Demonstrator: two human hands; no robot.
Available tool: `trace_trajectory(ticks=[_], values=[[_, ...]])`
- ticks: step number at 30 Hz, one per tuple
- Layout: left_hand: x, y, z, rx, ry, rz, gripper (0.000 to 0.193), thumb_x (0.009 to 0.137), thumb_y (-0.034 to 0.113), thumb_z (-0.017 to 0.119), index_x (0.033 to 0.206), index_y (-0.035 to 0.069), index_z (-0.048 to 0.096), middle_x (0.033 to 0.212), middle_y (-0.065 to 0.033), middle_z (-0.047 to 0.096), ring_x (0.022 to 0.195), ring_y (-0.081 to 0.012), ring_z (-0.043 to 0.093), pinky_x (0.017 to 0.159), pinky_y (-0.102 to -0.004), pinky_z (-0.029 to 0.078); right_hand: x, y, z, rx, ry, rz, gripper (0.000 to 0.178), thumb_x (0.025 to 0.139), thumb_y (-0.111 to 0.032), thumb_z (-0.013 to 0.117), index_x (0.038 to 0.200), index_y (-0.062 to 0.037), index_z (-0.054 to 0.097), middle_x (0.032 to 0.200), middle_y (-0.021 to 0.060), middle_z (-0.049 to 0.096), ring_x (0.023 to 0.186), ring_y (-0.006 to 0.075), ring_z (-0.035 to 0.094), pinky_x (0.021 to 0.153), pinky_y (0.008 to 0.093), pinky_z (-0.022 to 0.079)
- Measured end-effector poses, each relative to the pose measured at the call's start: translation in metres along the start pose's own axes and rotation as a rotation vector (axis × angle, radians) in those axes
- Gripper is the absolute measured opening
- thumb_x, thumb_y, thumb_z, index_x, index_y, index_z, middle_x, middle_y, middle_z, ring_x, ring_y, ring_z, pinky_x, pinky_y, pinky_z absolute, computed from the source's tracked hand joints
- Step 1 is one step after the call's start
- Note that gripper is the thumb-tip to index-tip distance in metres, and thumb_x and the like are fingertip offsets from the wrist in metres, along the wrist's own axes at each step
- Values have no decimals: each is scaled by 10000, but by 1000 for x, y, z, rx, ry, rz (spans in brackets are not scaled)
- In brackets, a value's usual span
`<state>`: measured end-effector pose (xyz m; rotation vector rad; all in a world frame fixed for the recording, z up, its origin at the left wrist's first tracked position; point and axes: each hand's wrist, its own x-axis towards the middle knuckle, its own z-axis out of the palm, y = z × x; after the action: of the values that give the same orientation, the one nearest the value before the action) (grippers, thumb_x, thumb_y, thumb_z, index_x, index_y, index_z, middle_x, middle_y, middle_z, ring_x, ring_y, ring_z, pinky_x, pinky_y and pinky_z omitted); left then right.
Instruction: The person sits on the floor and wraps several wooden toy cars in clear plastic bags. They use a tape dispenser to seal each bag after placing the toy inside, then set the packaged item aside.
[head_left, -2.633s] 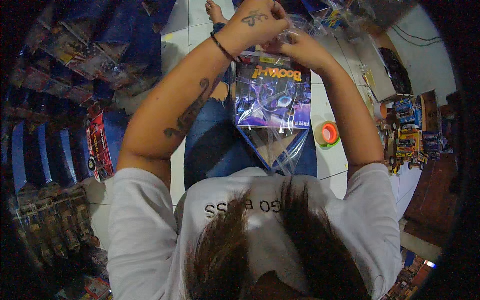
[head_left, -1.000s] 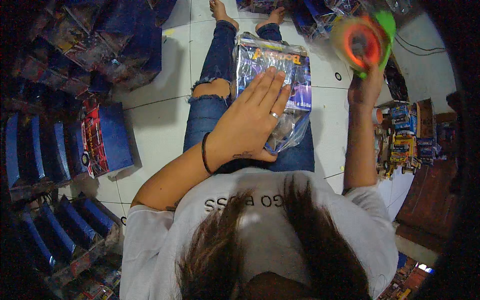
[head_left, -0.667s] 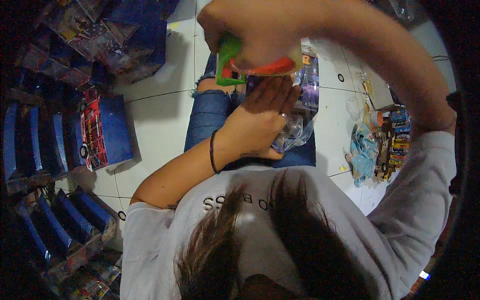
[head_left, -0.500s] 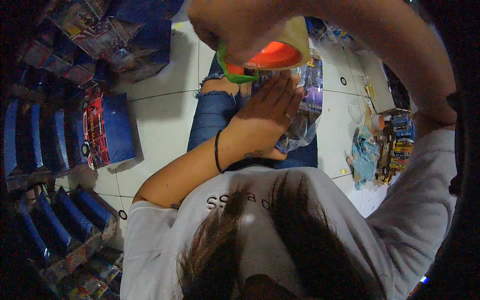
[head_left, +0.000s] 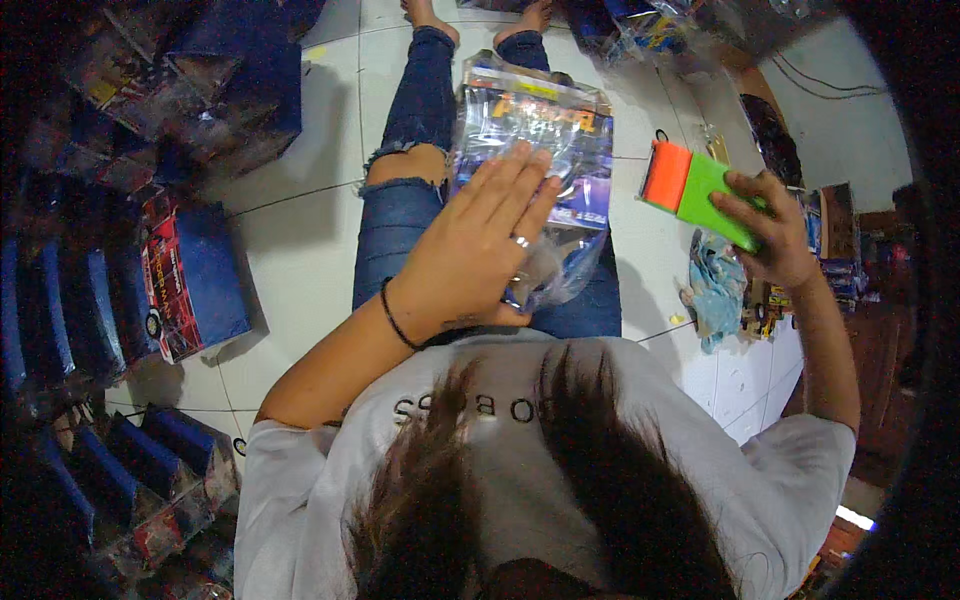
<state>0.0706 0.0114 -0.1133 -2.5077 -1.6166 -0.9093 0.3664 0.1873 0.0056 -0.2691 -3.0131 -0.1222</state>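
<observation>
A purple and blue printed package (head_left: 535,105) wrapped in clear plastic lies across my lap. My left hand (head_left: 485,225) rests flat on its front, fingers stretched out and palm down. Loose clear plastic (head_left: 570,280) bunches at the package's near end, beside my left wrist. Off to the right, my right hand (head_left: 775,225) grips a green and orange tape dispenser (head_left: 710,200) by its green part, above the floor and apart from the package. The tape roll itself does not show clearly from this side.
Rows of blue-backed boxes (head_left: 130,470) line the left side. A red and blue toy box (head_left: 205,275) stands nearer my left leg. Crumpled light-blue plastic (head_left: 715,290) lies on the tiles at right, near small toy vehicles. More plastic-wrapped items (head_left: 650,30) sit at the far right.
My right hand has swung from above the package out to the right, carrying the tape dispenser. My left hand stays flat on the package, which now shows more fully.
</observation>
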Motion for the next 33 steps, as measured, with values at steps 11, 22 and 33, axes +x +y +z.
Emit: trace_trajectory(ticks=[11, 22, 33], values=[[15, -10, -46, -101, 313, 207, 726, 589, 415, 747, 1220, 103, 571, 1209, -157, 516, 1161, -349, 476, 993, -437, 346, -32, 71, 211, 281, -450, 372, 509, 626, -118, 698, 1131, -104, 638, 1123, 127, 566, 964, 333, 598, 853, 428, 488], [218, -120, -31, 370, -648, 123, 788, 709, 763, 545, 685, -14, 672, 621, -194, 610, 572, -346, 601, 579, -433, 468, -40, 19, 241, 753, 817, 1137, 498, 916, -267, 558, 1329, -15, 442, 1314, 157, 495, 1121, 274, 526, 977, 359, 395], [113, -102, -46, -982, -434, -768, 692, 826, 420, 592, 1394, 81, 390, 1339, -95, 471, 1213, -229, 470, 1009, -363, 388, 167, -44, 152, 2081, 1329, 676, 807, 881, -656, 344, 1348, -3, 426, 1270, 136, 539, 1175, 265, 507, 1021, 387, 366]])
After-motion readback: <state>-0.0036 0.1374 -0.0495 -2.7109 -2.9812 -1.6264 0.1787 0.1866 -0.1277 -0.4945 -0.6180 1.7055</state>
